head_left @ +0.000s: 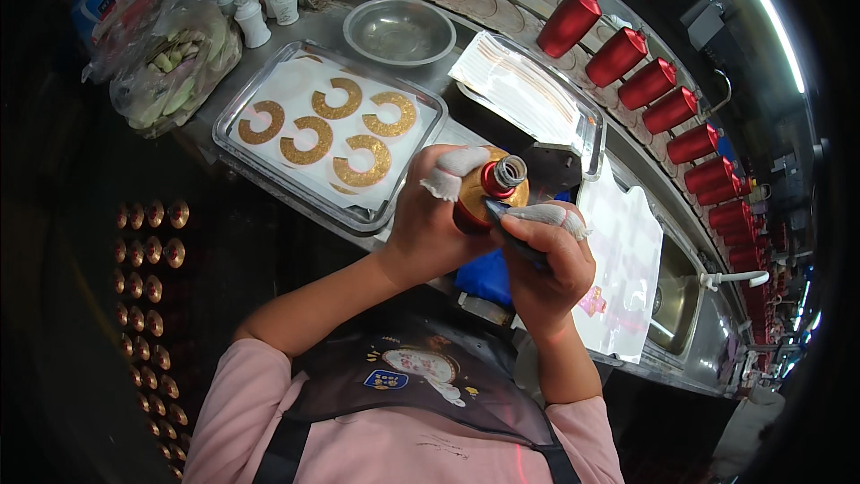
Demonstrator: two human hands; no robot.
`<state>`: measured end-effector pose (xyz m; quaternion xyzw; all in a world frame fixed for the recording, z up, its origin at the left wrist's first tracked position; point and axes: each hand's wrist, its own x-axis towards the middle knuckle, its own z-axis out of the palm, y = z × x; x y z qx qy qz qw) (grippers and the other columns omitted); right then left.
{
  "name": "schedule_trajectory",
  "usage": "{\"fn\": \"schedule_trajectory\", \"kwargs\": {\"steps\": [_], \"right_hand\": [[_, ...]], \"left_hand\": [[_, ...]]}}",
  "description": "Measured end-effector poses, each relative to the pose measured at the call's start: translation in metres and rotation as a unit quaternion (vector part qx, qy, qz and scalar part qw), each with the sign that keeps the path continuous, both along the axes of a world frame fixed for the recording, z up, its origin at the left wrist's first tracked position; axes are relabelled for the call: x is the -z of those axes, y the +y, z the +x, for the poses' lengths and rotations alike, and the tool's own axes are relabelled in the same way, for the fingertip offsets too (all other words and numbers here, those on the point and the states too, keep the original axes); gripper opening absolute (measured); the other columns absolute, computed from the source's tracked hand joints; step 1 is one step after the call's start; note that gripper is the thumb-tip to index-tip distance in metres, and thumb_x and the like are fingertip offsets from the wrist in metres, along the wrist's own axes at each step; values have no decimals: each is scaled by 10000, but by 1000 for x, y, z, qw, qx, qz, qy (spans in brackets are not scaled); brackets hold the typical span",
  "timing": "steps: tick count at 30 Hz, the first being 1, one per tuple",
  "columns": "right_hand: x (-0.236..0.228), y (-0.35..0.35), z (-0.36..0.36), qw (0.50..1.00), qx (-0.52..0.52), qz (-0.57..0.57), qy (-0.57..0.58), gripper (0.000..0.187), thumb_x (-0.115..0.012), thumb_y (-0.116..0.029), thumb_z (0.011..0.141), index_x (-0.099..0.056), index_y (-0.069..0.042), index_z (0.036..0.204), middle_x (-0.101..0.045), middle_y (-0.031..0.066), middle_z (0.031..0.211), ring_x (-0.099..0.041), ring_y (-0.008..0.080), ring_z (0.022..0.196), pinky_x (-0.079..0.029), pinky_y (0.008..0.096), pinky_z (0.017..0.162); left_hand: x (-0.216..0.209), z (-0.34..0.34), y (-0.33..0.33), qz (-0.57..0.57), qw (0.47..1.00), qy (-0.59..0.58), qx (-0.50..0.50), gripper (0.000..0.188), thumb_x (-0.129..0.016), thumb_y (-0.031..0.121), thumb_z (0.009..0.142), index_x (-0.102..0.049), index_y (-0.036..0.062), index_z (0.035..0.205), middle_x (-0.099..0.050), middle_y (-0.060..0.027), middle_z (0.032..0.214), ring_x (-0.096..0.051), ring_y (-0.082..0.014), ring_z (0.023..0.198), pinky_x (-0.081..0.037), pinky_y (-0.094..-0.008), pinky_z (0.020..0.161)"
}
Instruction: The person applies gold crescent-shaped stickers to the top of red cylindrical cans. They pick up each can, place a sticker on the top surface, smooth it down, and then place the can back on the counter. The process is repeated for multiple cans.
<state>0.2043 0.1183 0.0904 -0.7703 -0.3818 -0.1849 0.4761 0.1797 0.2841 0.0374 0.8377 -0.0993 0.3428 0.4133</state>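
Observation:
My left hand [428, 226] is wrapped round a red bottle [472, 188] with a gold shoulder. The bottle is tilted, and its open, threaded neck shows at the top. In my right hand [557, 262] is a dark, slim tool [517, 235], pinched between thumb and fingers. Its tip touches or nearly touches the gold shoulder just below the neck; I cannot tell its exact kind. White covers wrap the thumb of each hand. To the left, a metal tray [235, 154] bears several gold C-shaped pieces [362, 161] on a white sheet.
A steel bowl [399, 31] stands behind the tray, beside striped sheets [520, 81]. Red bottles [618, 56] line the curved conveyor at the far right. A white sheet [618, 251] lies near the sink [676, 300]. Far left are a plastic bag [179, 63] and small white bottles [253, 22].

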Motion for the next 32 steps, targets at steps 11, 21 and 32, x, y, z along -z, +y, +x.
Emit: {"fn": "schedule_trajectory", "kwargs": {"steps": [11, 21, 32], "right_hand": [[1, 1, 1, 999, -8, 33, -1, 311, -836, 91, 703, -749, -51, 966, -715, 97, 883, -654, 268, 802, -519, 348, 729], [-1, 15, -16, 995, -84, 13, -43, 395, -739, 110, 660, -762, -40, 1025, -722, 93, 906, -665, 289, 825, -536, 378, 734], [17, -11, -4, 999, 6, 47, -19, 463, -876, 56, 702, -763, -100, 1123, -758, 92, 956, -695, 270, 909, -552, 371, 840]], "left_hand": [[8, -1, -7, -222, 973, 53, 44, 788, -909, 213, 671, -518, 59, 1338, -554, -168, 1307, -584, -369, 1183, -479, -453, 1031], [21, -2, -8, -84, 996, 23, -9, 862, -929, 320, 668, -530, 80, 1394, -535, -181, 1332, -557, -385, 1205, -467, -473, 1022], [13, -1, -13, -69, 997, 34, -30, 855, -938, 200, 668, -551, 130, 1426, -501, -150, 1321, -540, -331, 1208, -467, -415, 1021]]}}
